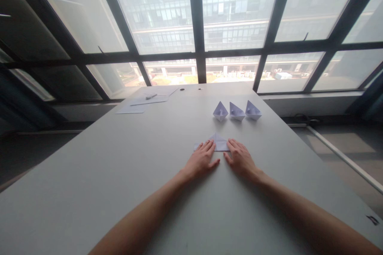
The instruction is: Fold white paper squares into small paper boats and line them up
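A folded sheet of white paper [222, 145] lies flat on the table, with a pointed peak on its far side and a straight edge toward me. My left hand [204, 157] rests flat on its left part, fingers stretched out and thumb pointing right. On the right end lies my right hand [239, 157], its fingers also extended and its thumb off the near edge. Both hands cover parts of the paper. Just beyond stand three folded paper boats [220, 112], [236, 112], [253, 110] in a row.
The white table [119, 175] runs up to a large window wall. At its far left lie several loose paper sheets [131, 108] with a small pen-like item [151, 96] on top. Two round holes [182, 89] sit near the far edge. A dark mark [372, 220] shows at the right edge.
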Available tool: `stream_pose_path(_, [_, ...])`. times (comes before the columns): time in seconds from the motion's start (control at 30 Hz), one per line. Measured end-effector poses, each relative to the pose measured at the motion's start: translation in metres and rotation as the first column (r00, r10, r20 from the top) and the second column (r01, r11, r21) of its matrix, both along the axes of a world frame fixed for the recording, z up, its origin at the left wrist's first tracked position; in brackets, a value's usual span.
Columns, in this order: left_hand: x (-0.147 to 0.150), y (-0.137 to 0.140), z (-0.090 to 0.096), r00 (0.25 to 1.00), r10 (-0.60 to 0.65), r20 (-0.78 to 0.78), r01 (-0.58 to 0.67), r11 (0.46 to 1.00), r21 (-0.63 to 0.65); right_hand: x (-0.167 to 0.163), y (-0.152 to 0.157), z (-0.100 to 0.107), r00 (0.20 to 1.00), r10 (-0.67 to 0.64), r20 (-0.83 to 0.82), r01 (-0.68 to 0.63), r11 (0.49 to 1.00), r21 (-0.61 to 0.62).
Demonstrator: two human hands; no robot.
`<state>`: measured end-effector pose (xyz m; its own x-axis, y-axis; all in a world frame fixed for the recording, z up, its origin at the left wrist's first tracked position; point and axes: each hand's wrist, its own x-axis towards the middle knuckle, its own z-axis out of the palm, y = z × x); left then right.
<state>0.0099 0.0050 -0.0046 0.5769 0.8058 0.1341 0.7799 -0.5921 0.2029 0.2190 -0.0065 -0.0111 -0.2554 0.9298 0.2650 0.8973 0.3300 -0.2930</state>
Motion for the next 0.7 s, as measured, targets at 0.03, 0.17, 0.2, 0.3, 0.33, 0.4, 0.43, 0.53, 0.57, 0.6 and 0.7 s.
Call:
stream_pose_path(0.03, [0.0001, 0.0002, -0.0001, 1.000, 0.002, -0.001, -0.002, 1.000, -0.001, 0.0000, 0.0000, 0.0002, 1.000, 0.001, -0.003, -0.001, 1.000, 0.003])
stream_pose_path(0.17, [0.0004, 0.0009, -0.0003, 1.000, 0.010, 0.001, -0.010, 1.000, -0.005, 0.0002, 0.0006, 0.0003, 1.000, 0.006, -0.029, -0.006, 1.000, 0.007])
stream_pose_path(0.2, [0.0003, 0.0011, -0.0004, 1.000, 0.010, 0.003, -0.010, 1.000, -0.005, 0.0004, 0.0010, 0.0003, 0.999, 0.006, -0.044, -0.005, 1.000, 0.007])
stream_pose_path(0.3, [-0.0004, 0.0016, -0.0011, 1.000, 0.005, 0.012, -0.005, 1.000, -0.001, 0.0014, 0.0029, 0.0014, 0.993, -0.014, -0.120, 0.016, 1.000, 0.020])
stream_pose_path(0.33, [-0.0006, 0.0018, -0.0013, 1.000, 0.003, 0.014, -0.003, 1.000, 0.001, 0.0019, 0.0035, 0.0019, 0.988, -0.023, -0.152, 0.027, 0.999, 0.028])
stream_pose_path(0.4, [-0.0011, 0.0021, -0.0017, 1.000, -0.002, 0.018, 0.002, 1.000, 0.005, 0.0031, 0.0048, 0.0031, 0.978, -0.034, -0.208, 0.044, 0.998, 0.043])
stream_pose_path(0.43, [-0.0012, 0.0023, -0.0019, 1.000, -0.005, 0.021, 0.005, 1.000, 0.005, 0.0036, 0.0053, 0.0035, 0.973, -0.036, -0.227, 0.048, 0.998, 0.048])
stream_pose_path(0.53, [-0.0014, 0.0029, -0.0021, 0.999, -0.024, 0.030, 0.024, 1.000, 0.001, 0.0053, 0.0063, 0.0040, 0.970, -0.038, -0.240, 0.053, 0.997, 0.057])
stream_pose_path(0.57, [-0.0015, 0.0032, -0.0021, 0.999, -0.032, 0.034, 0.032, 0.999, 0.000, 0.0058, 0.0064, 0.0040, 0.972, -0.037, -0.231, 0.052, 0.997, 0.062])
stream_pose_path(0.6, [-0.0015, 0.0034, -0.0022, 0.999, -0.039, 0.037, 0.039, 0.999, 0.002, 0.0063, 0.0064, 0.0042, 0.976, -0.034, -0.217, 0.051, 0.996, 0.070])
stream_pose_path(0.7, [-0.0020, 0.0038, -0.0024, 0.997, -0.063, 0.041, 0.063, 0.998, 0.006, 0.0076, 0.0055, 0.0061, 0.988, -0.032, -0.151, 0.047, 0.994, 0.094])
